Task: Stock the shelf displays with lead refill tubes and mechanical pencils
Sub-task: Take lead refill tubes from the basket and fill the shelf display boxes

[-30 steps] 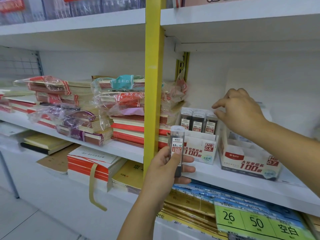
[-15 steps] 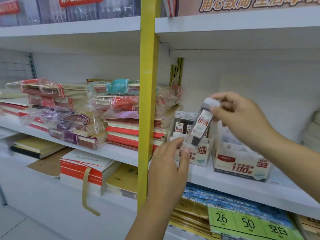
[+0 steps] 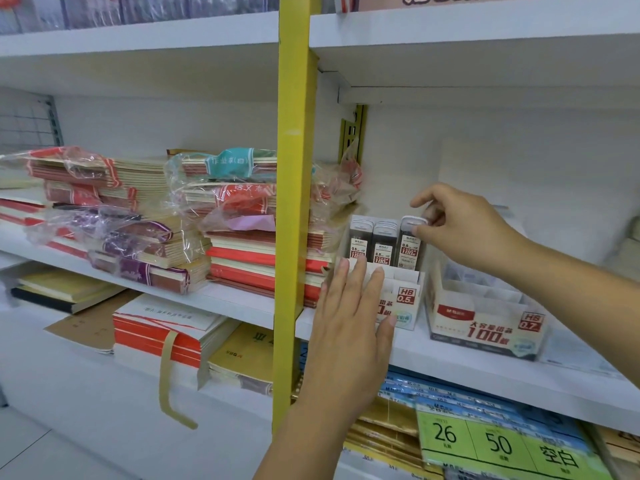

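Lead tube (image 3: 410, 247) now stands upright in the right-hand slot of the back row of the 0.5 box (image 3: 405, 306), touching the nearer of the two other tubes (image 3: 370, 242) already there. A second ago I held it in my left hand (image 3: 353, 327), out in front of the shelf (image 3: 485, 368). Half a second ago my right hand (image 3: 464, 230) had it tilted over the box. Since then it has gone down into its slot and come straight.

My right hand is still on it, thumb and fingertips pinching the white cap. My left hand has let go of everything and lies flat, fingers straight, pressed against the front of the 0.5 box to keep it from sliding back.

I judge this tube as good as placed. It sits a touch higher than its neighbours, so a last push on the cap may be needed before I let go. The back row then looks full, while the front slots of this box show only card dividers. The 0.7 box (image 3: 485, 327) just beside it looks mostly unfilled, though its inside is too blurred to be sure. So most of the stocking is still ahead.
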`<action>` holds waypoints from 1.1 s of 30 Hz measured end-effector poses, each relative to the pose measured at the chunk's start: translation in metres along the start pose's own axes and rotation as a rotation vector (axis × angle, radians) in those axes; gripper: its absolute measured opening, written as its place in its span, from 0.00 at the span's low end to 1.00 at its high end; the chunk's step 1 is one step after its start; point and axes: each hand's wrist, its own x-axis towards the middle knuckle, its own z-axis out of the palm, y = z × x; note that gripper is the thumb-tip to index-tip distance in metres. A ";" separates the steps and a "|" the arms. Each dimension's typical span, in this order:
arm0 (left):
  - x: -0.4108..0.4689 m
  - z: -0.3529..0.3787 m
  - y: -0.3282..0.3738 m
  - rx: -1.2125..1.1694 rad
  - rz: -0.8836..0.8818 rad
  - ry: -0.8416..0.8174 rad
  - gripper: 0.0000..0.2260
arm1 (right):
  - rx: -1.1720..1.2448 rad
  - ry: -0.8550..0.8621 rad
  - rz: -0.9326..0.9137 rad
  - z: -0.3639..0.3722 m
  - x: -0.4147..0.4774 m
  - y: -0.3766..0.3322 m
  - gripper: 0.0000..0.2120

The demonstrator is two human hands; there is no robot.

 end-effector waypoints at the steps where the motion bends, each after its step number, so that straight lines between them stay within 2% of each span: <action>1: 0.000 0.000 -0.001 -0.003 0.002 0.003 0.26 | -0.011 -0.015 0.023 0.002 0.004 0.003 0.09; 6: 0.001 0.001 -0.002 -0.043 -0.003 0.003 0.26 | -0.283 0.015 0.020 0.011 0.011 0.009 0.05; 9: 0.001 -0.003 -0.002 -0.068 -0.007 -0.005 0.25 | -0.316 0.008 0.022 0.008 0.007 0.006 0.10; 12: -0.001 -0.013 0.002 -0.112 -0.011 0.057 0.24 | -0.211 0.101 -0.044 -0.008 -0.012 -0.002 0.12; 16: -0.027 -0.024 0.018 -0.196 -0.019 0.169 0.16 | 0.162 0.205 -0.161 -0.029 -0.084 -0.025 0.08; 18: -0.054 -0.019 0.024 -0.217 -0.005 0.043 0.15 | 0.339 0.143 -0.178 -0.027 -0.132 -0.032 0.08; 21: -0.114 0.005 0.016 -0.199 0.018 -0.356 0.13 | 0.403 -0.037 -0.099 0.004 -0.201 -0.020 0.07; 24: -0.182 0.039 -0.004 -0.164 -0.129 -0.757 0.16 | 0.411 -0.342 0.191 0.065 -0.274 0.009 0.07; 26: -0.226 0.066 -0.014 -0.154 -0.234 -0.940 0.17 | 0.358 -0.589 0.396 0.112 -0.327 0.031 0.08; 29: -0.281 0.106 -0.023 -0.181 -0.425 -1.052 0.15 | 0.255 -0.816 0.627 0.174 -0.402 0.058 0.11; 33: -0.334 0.147 -0.032 -0.212 -0.666 -1.077 0.16 | 0.260 -0.924 0.875 0.220 -0.478 0.080 0.18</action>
